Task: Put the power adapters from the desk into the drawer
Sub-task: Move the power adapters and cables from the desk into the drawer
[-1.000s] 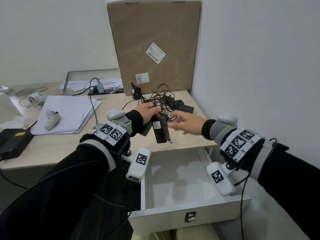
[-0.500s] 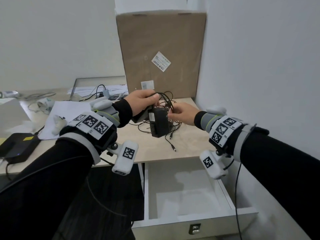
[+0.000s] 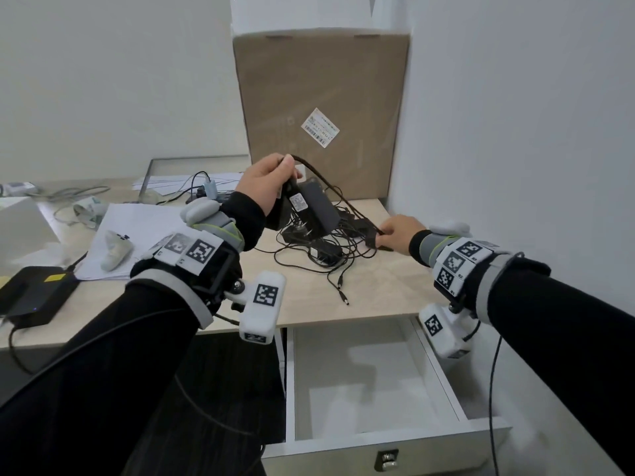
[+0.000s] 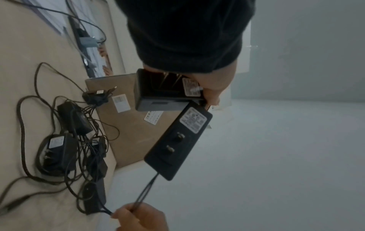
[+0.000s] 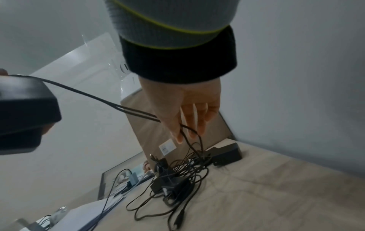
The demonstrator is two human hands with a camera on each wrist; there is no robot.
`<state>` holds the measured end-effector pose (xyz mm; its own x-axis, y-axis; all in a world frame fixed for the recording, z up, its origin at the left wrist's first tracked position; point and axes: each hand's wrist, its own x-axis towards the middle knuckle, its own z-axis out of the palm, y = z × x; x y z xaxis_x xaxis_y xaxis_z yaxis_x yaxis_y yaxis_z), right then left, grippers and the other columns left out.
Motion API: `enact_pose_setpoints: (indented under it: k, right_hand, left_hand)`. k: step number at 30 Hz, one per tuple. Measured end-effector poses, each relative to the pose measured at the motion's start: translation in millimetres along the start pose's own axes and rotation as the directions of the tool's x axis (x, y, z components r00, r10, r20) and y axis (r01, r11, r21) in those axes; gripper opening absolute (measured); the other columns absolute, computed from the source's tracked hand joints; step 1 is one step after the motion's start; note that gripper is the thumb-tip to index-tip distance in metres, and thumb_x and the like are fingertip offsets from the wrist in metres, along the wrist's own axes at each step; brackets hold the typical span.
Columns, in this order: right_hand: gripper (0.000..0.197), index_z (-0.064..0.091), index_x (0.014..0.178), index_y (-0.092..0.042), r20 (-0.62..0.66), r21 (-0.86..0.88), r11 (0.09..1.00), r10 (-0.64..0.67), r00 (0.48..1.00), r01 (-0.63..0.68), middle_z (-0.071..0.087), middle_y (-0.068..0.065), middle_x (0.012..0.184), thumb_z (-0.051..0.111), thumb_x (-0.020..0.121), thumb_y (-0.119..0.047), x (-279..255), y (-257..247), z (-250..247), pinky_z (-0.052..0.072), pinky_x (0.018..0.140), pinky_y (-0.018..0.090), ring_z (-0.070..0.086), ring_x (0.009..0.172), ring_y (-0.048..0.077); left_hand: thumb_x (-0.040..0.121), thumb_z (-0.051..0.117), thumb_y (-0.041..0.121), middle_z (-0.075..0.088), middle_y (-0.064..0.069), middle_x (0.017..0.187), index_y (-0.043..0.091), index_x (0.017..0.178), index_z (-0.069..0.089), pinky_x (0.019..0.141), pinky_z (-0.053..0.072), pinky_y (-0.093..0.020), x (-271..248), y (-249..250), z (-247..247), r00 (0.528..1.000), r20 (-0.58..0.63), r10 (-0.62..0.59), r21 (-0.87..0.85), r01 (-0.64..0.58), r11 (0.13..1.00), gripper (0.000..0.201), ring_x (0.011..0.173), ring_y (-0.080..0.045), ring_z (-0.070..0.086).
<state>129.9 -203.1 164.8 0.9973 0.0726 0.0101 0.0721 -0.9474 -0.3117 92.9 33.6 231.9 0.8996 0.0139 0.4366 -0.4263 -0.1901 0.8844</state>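
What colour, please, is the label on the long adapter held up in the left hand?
White with dark print, on a black adapter; the left wrist view shows it best.

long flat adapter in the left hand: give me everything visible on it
The long flat adapter is a matte black, plastic-looking slab, rectangular with rounded corners. One face carries a white printed label near the gripped end and two metal plug prongs at mid-body. The left hand grips one end, together with a second, boxier black adapter, above the desk. It hangs tilted, free end lowest. A thin black cable leaves that end and runs taut to the right hand, which pinches it.
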Motion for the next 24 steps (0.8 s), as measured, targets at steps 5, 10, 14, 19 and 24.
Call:
enact_pose_setpoints:
  k: [5, 10, 14, 19, 24]
  right_hand:
    - [0.024, 0.071, 0.102, 0.0, -0.247, 0.559, 0.829, 0.174, 0.953, -0.006, 0.074, 0.017, 0.085, 0.061, 0.09, -0.019, 5.6, 13.3, -57.8, 0.049, 0.057, 0.02, 0.071, 0.065, 0.017]
    - [0.013, 0.068, 0.077, -0.014, -0.198, 0.679, 0.724, 0.024, 0.98, 0.12, 0.072, -0.001, 0.063, 0.064, 0.088, -0.018, -13.6, -20.7, -130.5, 0.055, 0.06, 0.017, 0.068, 0.051, 0.002]
    - [0.015, 0.069, 0.079, -0.012, -0.177, 0.491, 0.865, -0.019, 0.984, 0.105, 0.071, 0.009, 0.08, 0.06, 0.09, -0.018, -21.3, -36.8, -146.1, 0.053, 0.06, 0.017, 0.066, 0.047, 0.0]
    - [0.032, 0.067, 0.076, -0.011, -0.033, 0.403, 0.911, -0.081, 0.996, 0.088, 0.07, 0.006, 0.075, 0.051, 0.096, -0.029, -32.7, -41.1, -136.1, 0.053, 0.062, 0.018, 0.067, 0.055, 0.006]
    - [0.029, 0.067, 0.085, -0.005, 0.039, 0.632, 0.771, -0.134, 0.99, 0.079, 0.071, 0.012, 0.081, 0.05, 0.097, -0.026, -41.8, -49.4, -118.4, 0.057, 0.057, 0.015, 0.07, 0.053, 0.005]
  left_hand:
    - [0.095, 0.049, 0.029, 0.056, 0.002, 0.07, 0.017, 0.071, 0.061, 0.065, 0.041, -0.023, -1.4, -23.0, -5.4, 0.982, 0.064, -0.18, 0.298, 0.153, 0.942, 0.029, 0.064, -0.012, 0.05]
    - [0.094, 0.051, 0.022, 0.06, -0.002, 0.074, 0.021, 0.064, 0.06, 0.071, 0.043, -0.026, -14.7, -42.7, 5.8, 0.952, 0.176, -0.25, 0.417, 0.158, 0.895, 0.032, 0.072, -0.016, 0.051]
    - [0.094, 0.05, 0.018, 0.065, -0.012, 0.092, 0.022, 0.06, 0.061, 0.094, 0.046, -0.04, -18.3, -43.2, 17.9, 0.945, 0.174, -0.278, 0.341, 0.207, 0.917, 0.036, 0.086, -0.025, 0.056]
    - [0.093, 0.05, 0.024, 0.061, -0.004, 0.123, 0.027, 0.063, 0.065, 0.085, 0.043, -0.032, -18.3, -28.8, 26.4, 0.951, 0.23, -0.206, 0.251, 0.147, 0.957, 0.034, 0.104, -0.024, 0.057]
    - [0.085, 0.055, 0.034, 0.049, 0.01, 0.132, 0.034, 0.063, 0.071, 0.089, 0.044, -0.025, -23.9, -7.7, 40.7, 0.872, 0.466, -0.148, 0.216, 0.051, 0.975, 0.028, 0.115, -0.01, 0.053]
